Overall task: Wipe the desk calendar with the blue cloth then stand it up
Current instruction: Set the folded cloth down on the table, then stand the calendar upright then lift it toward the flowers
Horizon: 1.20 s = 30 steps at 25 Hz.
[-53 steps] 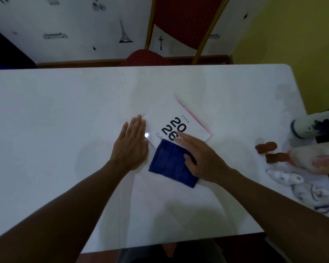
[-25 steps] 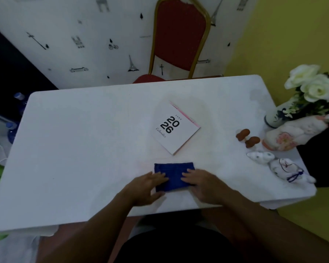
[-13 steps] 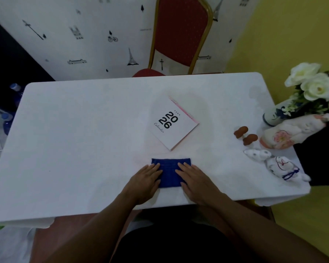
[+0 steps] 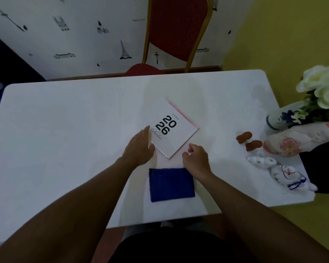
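Note:
The desk calendar, white with "2026" printed on it and a pink spiral edge, lies flat and turned diagonally on the white table. My left hand is at the calendar's left edge with fingers stretched out, touching or just beside it. At the calendar's near right edge, my right hand has loosely curled fingers and holds nothing. The blue cloth lies folded flat on the table near the front edge, below both hands and free of them.
At the right edge of the table stand a vase of white flowers, two small brown pieces, and ceramic animal figures. A red chair stands behind the table's far edge.
Both hands left the folded blue cloth and moved forward to the calendar's near edges. The cloth stays flat near the table's front edge. The calendar has not moved.

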Motion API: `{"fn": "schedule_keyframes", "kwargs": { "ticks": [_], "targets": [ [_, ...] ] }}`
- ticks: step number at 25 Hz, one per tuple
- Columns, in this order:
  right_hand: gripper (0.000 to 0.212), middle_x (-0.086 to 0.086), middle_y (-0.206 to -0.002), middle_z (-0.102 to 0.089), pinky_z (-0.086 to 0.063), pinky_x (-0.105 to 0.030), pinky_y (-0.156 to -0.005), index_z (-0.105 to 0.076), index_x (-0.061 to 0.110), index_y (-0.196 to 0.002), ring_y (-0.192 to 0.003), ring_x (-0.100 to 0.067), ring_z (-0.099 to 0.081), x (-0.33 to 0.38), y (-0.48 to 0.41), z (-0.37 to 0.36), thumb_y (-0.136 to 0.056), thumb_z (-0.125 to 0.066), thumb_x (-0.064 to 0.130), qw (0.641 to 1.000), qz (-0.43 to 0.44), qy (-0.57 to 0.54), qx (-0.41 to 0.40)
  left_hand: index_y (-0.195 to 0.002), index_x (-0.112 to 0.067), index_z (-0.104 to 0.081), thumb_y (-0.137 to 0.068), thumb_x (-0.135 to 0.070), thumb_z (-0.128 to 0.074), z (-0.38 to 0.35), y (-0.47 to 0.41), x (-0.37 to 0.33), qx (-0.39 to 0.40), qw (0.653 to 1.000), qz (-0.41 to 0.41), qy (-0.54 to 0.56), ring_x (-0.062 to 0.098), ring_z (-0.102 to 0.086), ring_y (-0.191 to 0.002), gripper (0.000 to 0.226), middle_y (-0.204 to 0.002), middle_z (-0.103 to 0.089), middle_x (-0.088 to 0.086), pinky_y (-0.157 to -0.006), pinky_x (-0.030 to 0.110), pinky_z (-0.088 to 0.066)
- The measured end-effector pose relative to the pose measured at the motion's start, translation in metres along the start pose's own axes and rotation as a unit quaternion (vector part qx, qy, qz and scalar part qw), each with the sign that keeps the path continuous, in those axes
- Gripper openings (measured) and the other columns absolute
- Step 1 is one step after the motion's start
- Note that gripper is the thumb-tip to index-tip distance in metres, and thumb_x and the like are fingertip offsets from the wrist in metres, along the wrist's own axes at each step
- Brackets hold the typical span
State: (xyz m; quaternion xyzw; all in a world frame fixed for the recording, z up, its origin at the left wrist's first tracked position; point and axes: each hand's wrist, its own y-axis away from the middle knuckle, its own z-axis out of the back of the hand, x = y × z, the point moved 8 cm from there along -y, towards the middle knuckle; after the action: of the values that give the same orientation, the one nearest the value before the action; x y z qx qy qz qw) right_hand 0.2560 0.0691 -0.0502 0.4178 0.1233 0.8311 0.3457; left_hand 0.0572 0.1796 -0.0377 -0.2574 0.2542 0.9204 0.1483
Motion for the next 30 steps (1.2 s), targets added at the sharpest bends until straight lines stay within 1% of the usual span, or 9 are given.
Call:
{"fn": "schedule_keyframes", "kwargs": {
  "ticks": [3,5,8,12,17,23,25,26,30],
  "targets": [
    [0.036,-0.009,-0.125,-0.057,-0.044,-0.017,-0.073,-0.057,0.014,-0.133,-0.099,-0.014,-0.055,-0.004,-0.012,-0.003,-0.098,-0.057,0.019,0.998,-0.049,-0.044,-0.019,-0.165,-0.008,-0.014,-0.100,-0.023,-0.059,0.011,-0.033,0.001,-0.006,1.000,0.018,0.016,0.034,-0.029,-0.158,0.080,-0.171,-0.028,0.014,-0.128,0.047,-0.027],
    [0.015,-0.010,-0.117,-0.059,-0.037,-0.013,-0.060,-0.055,0.019,-0.109,-0.089,-0.013,-0.054,-0.007,-0.016,-0.007,-0.095,-0.056,0.015,0.996,-0.064,-0.059,-0.028,-0.166,-0.006,-0.010,-0.101,-0.021,-0.057,0.016,-0.052,0.005,-0.003,1.000,0.022,0.018,0.032,-0.014,-0.163,0.082,-0.175,-0.016,0.014,-0.133,0.045,-0.016],
    [0.016,-0.004,-0.112,-0.061,-0.038,-0.013,-0.059,-0.056,0.021,-0.108,-0.091,-0.013,-0.060,-0.007,-0.019,-0.013,-0.093,-0.058,0.016,0.991,-0.081,-0.101,-0.038,-0.166,-0.004,-0.001,-0.104,-0.019,-0.051,0.018,-0.074,0.014,0.011,0.999,0.041,0.019,0.029,0.002,-0.165,0.082,-0.177,-0.001,0.013,-0.134,0.042,-0.005],
    [0.011,0.001,-0.109,-0.062,-0.046,-0.016,-0.063,-0.062,0.026,-0.101,-0.088,-0.009,-0.063,-0.004,-0.019,-0.024,-0.092,-0.064,0.020,0.982,-0.088,-0.158,-0.049,-0.166,-0.005,-0.012,-0.101,-0.015,-0.051,0.024,-0.084,0.013,-0.028,0.996,0.063,0.050,0.032,-0.019,-0.161,0.076,-0.173,-0.021,0.014,-0.132,0.042,-0.018],
    [0.035,0.008,-0.099,-0.072,-0.051,-0.021,-0.065,-0.068,0.035,-0.110,-0.090,-0.012,-0.067,-0.004,-0.015,-0.028,-0.088,-0.058,0.010,0.946,-0.141,-0.284,-0.071,-0.161,-0.007,-0.027,-0.096,-0.022,-0.065,0.033,-0.086,0.014,-0.071,0.988,0.102,0.088,0.035,-0.034,-0.150,0.077,-0.159,-0.041,0.016,-0.122,0.049,-0.033],
    [0.041,0.009,-0.096,-0.076,-0.058,-0.031,-0.067,-0.070,0.030,-0.111,-0.087,-0.016,-0.070,0.002,-0.021,-0.011,-0.080,-0.056,0.006,0.918,-0.164,-0.357,-0.063,-0.148,-0.009,-0.045,-0.086,-0.028,-0.082,0.037,-0.069,0.033,-0.061,0.975,0.149,0.156,0.033,-0.054,-0.134,0.075,-0.147,-0.054,0.015,-0.113,0.049,-0.049],
    [0.046,0.006,-0.098,-0.074,-0.060,-0.038,-0.074,-0.064,0.028,-0.118,-0.088,-0.017,-0.070,0.008,-0.024,-0.001,-0.079,-0.056,0.006,0.921,-0.154,-0.353,-0.057,-0.144,-0.010,-0.047,-0.085,-0.028,-0.084,0.040,-0.059,0.035,-0.066,0.966,0.150,0.198,0.028,-0.062,-0.120,0.072,-0.142,-0.060,0.012,-0.099,0.042,-0.056],
    [0.047,0.005,-0.099,-0.073,-0.059,-0.037,-0.072,-0.060,0.029,-0.120,-0.085,-0.017,-0.069,0.013,-0.025,0.005,-0.079,-0.056,0.007,0.926,-0.139,-0.345,-0.056,-0.142,-0.012,-0.047,-0.085,-0.029,-0.083,0.043,-0.054,0.034,-0.074,0.963,0.145,0.215,0.025,-0.062,-0.113,0.070,-0.139,-0.062,0.010,-0.092,0.038,-0.057],
    [0.045,0.010,-0.103,-0.071,-0.048,-0.025,-0.061,-0.045,0.031,-0.115,-0.081,-0.011,-0.067,0.042,-0.035,0.029,-0.077,-0.058,0.011,0.947,-0.051,-0.313,-0.054,-0.135,-0.016,-0.044,-0.091,-0.033,-0.077,0.059,-0.043,0.017,-0.105,0.963,0.085,0.234,0.016,-0.061,-0.104,0.058,-0.124,-0.059,-0.003,-0.078,0.023,-0.053]
  ]
}}
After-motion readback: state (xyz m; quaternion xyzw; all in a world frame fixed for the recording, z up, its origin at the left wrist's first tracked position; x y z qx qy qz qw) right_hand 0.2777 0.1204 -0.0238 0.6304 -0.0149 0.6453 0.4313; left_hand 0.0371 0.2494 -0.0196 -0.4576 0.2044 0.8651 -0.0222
